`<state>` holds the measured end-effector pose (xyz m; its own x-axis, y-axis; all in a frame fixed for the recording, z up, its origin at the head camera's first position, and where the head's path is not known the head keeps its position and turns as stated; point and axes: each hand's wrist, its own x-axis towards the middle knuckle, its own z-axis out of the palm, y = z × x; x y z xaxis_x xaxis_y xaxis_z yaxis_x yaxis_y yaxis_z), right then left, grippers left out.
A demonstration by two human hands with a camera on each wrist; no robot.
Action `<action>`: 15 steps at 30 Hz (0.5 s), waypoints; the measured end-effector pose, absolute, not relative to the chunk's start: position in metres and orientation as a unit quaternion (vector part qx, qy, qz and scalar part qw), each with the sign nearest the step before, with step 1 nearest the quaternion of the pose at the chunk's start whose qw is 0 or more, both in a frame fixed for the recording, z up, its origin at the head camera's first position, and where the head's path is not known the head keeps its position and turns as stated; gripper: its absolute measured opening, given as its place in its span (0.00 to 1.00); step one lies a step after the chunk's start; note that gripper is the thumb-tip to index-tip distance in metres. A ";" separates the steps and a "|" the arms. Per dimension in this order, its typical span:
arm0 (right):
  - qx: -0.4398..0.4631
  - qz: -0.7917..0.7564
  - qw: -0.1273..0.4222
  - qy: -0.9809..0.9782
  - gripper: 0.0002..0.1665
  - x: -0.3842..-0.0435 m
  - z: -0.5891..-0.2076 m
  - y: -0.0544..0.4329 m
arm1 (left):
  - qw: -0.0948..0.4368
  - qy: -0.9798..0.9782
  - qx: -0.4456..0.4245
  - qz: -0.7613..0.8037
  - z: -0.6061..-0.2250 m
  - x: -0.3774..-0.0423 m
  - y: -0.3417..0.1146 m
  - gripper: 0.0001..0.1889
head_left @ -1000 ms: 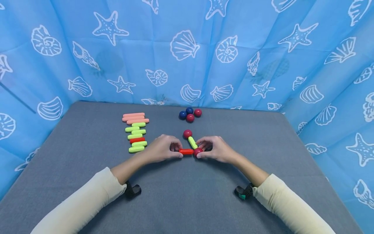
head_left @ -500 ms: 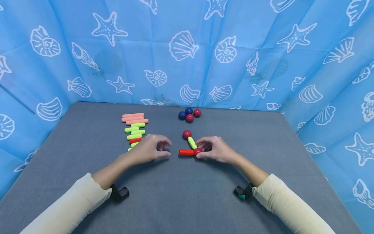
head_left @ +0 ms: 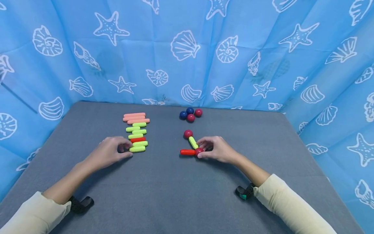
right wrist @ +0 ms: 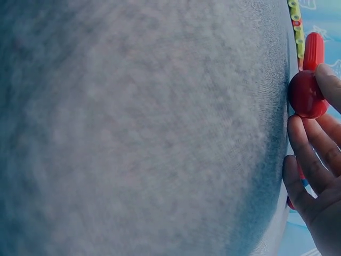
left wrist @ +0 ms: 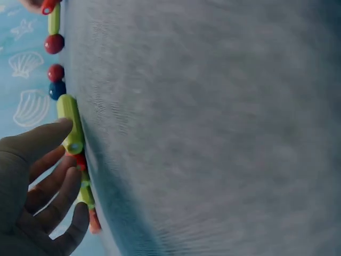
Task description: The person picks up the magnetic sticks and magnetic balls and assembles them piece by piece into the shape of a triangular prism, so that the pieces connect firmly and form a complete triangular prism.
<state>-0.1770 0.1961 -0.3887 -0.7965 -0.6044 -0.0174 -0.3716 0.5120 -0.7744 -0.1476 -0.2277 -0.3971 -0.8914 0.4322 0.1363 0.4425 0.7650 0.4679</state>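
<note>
My right hand holds a red ball between thumb and fingers; its thumb also shows on the ball in the right wrist view. Joined to this ball are a red stick pointing left and a yellow-green stick slanting up to another red ball. My left hand is at the left end of the nearest yellow-green stick in a column of sticks, thumb and forefinger apart around that end. In the left wrist view its thumb overlaps this stick; whether it touches is unclear.
Above the nearest stick, the column continues with more yellow-green sticks, a red stick and salmon sticks. Blue balls and red balls cluster at the back of the grey table. A blue shell-print curtain hangs behind.
My left hand has let go of the red stick and moved left to the column of sticks. My right hand stays on the red ball.
</note>
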 end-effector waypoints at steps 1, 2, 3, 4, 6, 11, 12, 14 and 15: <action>-0.285 -0.404 0.145 0.857 0.28 -0.177 -0.389 0.196 | 0.008 -0.941 -0.230 -0.246 -0.398 -0.147 -0.229 0.16; -0.285 -0.404 0.145 0.857 0.28 -0.177 -0.389 0.196 | 0.007 -0.942 -0.230 -0.244 -0.398 -0.147 -0.229 0.16; -0.284 -0.404 0.146 0.857 0.28 -0.177 -0.389 0.195 | 0.006 -0.943 -0.229 -0.243 -0.399 -0.147 -0.229 0.16; -0.284 -0.404 0.146 0.857 0.28 -0.177 -0.389 0.195 | 0.005 -0.943 -0.229 -0.244 -0.399 -0.147 -0.229 0.15; -0.283 -0.404 0.148 0.857 0.28 -0.177 -0.389 0.195 | 0.003 -0.942 -0.227 -0.248 -0.399 -0.148 -0.226 0.14; -0.283 -0.407 0.149 0.856 0.28 -0.177 -0.390 0.195 | -0.009 -0.940 -0.228 -0.255 -0.399 -0.151 -0.213 0.11; -0.284 -0.407 0.148 0.855 0.28 -0.177 -0.390 0.195 | -0.011 -0.939 -0.229 -0.256 -0.399 -0.152 -0.211 0.11; -0.284 -0.408 0.148 0.855 0.28 -0.177 -0.390 0.195 | -0.014 -0.937 -0.229 -0.265 -0.398 -0.153 -0.204 0.10; -0.284 -0.408 0.148 0.855 0.28 -0.177 -0.390 0.194 | -0.015 -0.935 -0.228 -0.271 -0.397 -0.154 -0.200 0.09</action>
<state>-0.1773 0.1945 -0.3901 -0.7950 -0.6062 -0.0213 -0.3651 0.5063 -0.7812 -0.1539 -0.2001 -0.3974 -0.8953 0.4351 0.0956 0.4189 0.7491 0.5133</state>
